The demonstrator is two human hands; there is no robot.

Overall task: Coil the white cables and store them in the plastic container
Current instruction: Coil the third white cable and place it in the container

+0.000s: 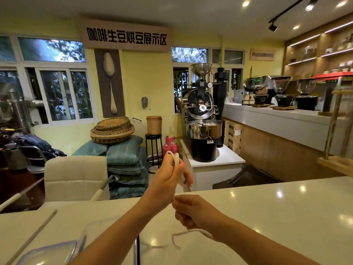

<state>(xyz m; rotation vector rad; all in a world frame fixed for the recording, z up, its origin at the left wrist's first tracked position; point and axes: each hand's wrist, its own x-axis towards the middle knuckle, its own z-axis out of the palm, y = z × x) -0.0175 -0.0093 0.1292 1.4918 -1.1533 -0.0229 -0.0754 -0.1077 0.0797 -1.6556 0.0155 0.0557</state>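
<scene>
A wide wooden sign (127, 36) on the yellow wall above the spoon poster carries bold black characters: 咖啡生豆烘豆展示区; a smaller sign (262, 54) farther right also bears characters, too blurred to read

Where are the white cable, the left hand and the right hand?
white cable (175, 157): head view, coiled loops above the fingers.
left hand (168, 178): head view, back of hand.
right hand (193, 211): head view, back of hand.

white cable (173, 157): coil mostly hidden inside the left hand (168, 180); loose tail motion-blurred.
right hand (191, 211): fingers curl out of sight, so its hold on the cable cannot be told.
plastic container (84, 236): clear, faint, cut off by the bottom edge.
lid (51, 252): cut off at the bottom edge.
</scene>
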